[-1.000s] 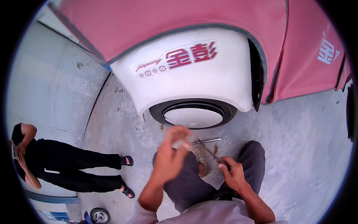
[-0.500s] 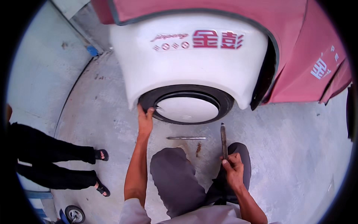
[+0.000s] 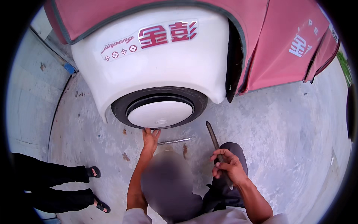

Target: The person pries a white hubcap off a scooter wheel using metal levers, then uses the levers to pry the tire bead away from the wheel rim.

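The wheel ahead of me has a black tyre (image 3: 197, 102) and a round white wheel cover (image 3: 158, 113). My left hand (image 3: 150, 139) reaches up to the tyre's lower edge, fingertips at the rubber, fingers apart and holding nothing. In my right hand (image 3: 230, 168) is a dark metal tyre lever (image 3: 213, 136), tilted, its far end pointing towards the wheel and its near end passing below my palm. A second metal bar (image 3: 175, 141) lies on the floor just right of my left hand.
White bodywork (image 3: 149, 71) arches over the wheel, with a pink cover (image 3: 276, 63) above and to the right. A person in black trousers (image 3: 63, 198) and sandals stands at the left on the concrete floor (image 3: 276, 138). A pale panel (image 3: 33, 100) borders the left.
My left hand has moved from the tyre's left side down to its bottom edge. The lever in my right hand has gone from nearly upright to leaning left. The view has shifted.
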`<state>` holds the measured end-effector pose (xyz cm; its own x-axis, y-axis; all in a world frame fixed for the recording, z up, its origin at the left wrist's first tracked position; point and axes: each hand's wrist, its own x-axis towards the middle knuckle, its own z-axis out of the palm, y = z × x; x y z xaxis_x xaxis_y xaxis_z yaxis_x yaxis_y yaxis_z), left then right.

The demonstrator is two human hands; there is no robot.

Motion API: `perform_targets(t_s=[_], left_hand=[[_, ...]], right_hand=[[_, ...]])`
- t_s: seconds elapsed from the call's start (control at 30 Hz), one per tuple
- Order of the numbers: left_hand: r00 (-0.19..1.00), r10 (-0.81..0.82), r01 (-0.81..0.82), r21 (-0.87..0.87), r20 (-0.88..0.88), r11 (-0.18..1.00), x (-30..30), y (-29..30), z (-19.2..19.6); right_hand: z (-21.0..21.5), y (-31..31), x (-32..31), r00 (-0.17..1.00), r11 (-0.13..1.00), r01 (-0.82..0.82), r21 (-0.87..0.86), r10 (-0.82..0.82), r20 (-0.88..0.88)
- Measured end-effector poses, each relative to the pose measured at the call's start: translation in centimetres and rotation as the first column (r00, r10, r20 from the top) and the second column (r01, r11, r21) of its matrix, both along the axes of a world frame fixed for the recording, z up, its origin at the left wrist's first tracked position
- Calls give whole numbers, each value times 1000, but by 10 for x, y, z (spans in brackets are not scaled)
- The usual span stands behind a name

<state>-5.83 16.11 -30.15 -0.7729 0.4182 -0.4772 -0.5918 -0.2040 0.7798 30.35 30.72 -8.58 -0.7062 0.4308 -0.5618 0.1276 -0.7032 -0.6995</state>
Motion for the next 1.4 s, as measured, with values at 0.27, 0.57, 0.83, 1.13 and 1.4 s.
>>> perform_targets(t_s=[0.27,0.57,0.83,1.13,1.4], left_hand=[[801,-585,563,-487,126,667,8,-37,69],[-247,-759,-25,-779,-603,627,67,68,317],[-371,-873,-308,-845,-316,436,88,112,311],[-237,-872,-328,-810,-429,487,87,117,298],[-221,-851,-299,-798,-476,524,79,116,290]], right_hand=[[71,13,17,989,978,-132,158,121,82],[13,45,51,902,679,-313,664,-7,432],[-16,63,29,901,317,-387,866,-73,429],[-48,64,24,920,-20,-357,934,-182,347],[-52,-1,-6,885,224,-363,904,-221,410]])
